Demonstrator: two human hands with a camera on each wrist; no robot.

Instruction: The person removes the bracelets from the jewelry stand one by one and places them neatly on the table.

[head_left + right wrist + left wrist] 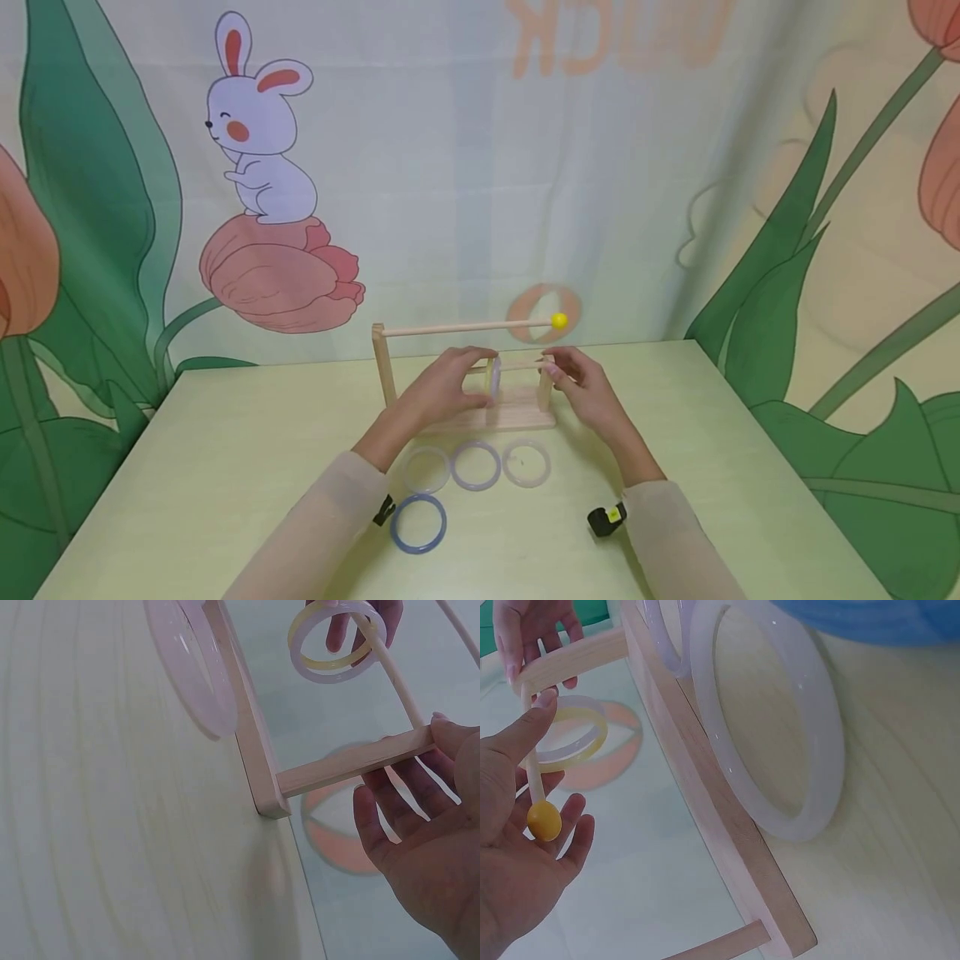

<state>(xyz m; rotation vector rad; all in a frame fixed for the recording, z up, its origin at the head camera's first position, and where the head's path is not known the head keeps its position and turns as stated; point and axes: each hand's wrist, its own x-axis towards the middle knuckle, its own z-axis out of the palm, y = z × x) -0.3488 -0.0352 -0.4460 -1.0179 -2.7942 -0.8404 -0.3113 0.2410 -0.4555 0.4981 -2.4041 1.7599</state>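
Observation:
A wooden bangle stand (517, 414) stands on the table with an upper and a lower rod. A yellow bangle (577, 761) and a pale lilac bangle (300, 666) hang side by side on the lower rod (397, 682). My left hand (448, 385) grips these two at their edges, thumb on the near side and fingers beyond. That rod's yellow ball end (544, 820) shows beside my left palm. My right hand (588, 390) holds the top of the short right post (352, 763), thumb at the rod joint and fingers behind.
In front of the stand lie a whitish bangle (427, 492), a lilac bangle (476, 488), a pinkish bangle (527, 485) and, nearer, a blue bangle (417, 551). The upper rod (465, 327) ends in a yellow ball (559, 320). A printed curtain (420, 167) hangs behind the table.

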